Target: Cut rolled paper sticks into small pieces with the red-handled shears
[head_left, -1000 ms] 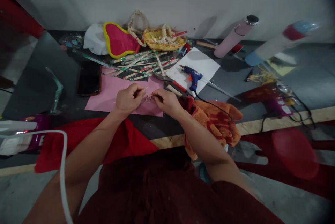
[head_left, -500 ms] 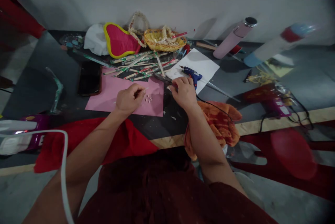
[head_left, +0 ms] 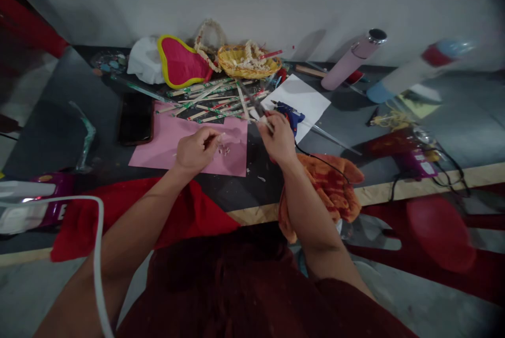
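Note:
Over the pink paper (head_left: 169, 132), my left hand (head_left: 195, 151) is closed in a pinch on a small pale piece (head_left: 223, 135), too small to name. Several tiny pale bits (head_left: 224, 151) lie on the paper just under its fingertips. My right hand (head_left: 279, 138) is wrapped round a dark metal tool (head_left: 255, 100), blurred, its tip pointing up and left; whether it is scissors or pliers I cannot make out. Beside that hand, a blue glue gun (head_left: 290, 112) rests on white paper (head_left: 311, 98). Several thin wooden sticks with green and red wrappers (head_left: 209, 98) are spread behind the pink paper.
A yellow basket (head_left: 236, 70) and a pink-and-yellow shaped piece (head_left: 183, 64) stand along the wall. A phone (head_left: 135, 118) lies left. A pink flask (head_left: 351, 61) is at right. Red cloth (head_left: 158, 206) and orange cloth (head_left: 331, 182) lie at the front edge.
The dark tool, lying by the sticks earlier, is now lifted in my right hand with its tip swung upward. My left hand has barely moved.

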The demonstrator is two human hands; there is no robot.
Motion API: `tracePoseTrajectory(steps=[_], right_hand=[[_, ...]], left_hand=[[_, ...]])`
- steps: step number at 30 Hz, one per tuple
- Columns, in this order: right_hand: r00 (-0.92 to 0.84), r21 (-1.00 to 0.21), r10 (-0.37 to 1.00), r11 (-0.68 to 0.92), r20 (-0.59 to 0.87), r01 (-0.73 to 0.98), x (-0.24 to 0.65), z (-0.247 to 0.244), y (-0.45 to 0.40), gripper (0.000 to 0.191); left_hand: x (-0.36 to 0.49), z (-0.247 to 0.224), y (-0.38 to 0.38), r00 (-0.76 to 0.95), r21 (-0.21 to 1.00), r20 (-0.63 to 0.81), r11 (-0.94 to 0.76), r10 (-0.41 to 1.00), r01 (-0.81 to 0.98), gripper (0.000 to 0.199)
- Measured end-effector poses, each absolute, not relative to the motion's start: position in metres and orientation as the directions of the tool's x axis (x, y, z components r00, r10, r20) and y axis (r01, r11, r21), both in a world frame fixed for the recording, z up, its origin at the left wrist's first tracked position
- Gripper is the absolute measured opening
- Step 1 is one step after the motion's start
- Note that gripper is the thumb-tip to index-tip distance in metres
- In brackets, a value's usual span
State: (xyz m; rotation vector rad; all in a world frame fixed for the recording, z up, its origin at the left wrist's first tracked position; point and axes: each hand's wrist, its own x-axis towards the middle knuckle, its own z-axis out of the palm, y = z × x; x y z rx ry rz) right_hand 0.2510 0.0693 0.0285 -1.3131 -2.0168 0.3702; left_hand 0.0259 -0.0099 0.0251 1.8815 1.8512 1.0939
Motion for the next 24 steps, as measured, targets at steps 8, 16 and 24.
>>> tracePoseTrajectory(steps=[8,16,24], right_hand=[[-0.420,-0.997,0.908,-0.017,0.015,-0.074,0.245,0.038,0.057,0.032],[-0.504,-0.610,0.798,0.587,0.329,0.531,0.237,0.038,0.049,0.039],[-0.658,-0.318,0.721,0.689,0.216,0.651,0.230,0.034,0.041,0.048]], left_hand=[[0.028,0.029,-0.012,-0.170,0.826,0.324,-0.190,0.931,0.531,0.015],[0.030,0.050,-0.017,-0.283,0.946,0.283,-0.217,0.916,0.241,0.018],[0.028,0.054,-0.016,-0.322,0.965,0.261,-0.235,0.910,0.118,0.024]])
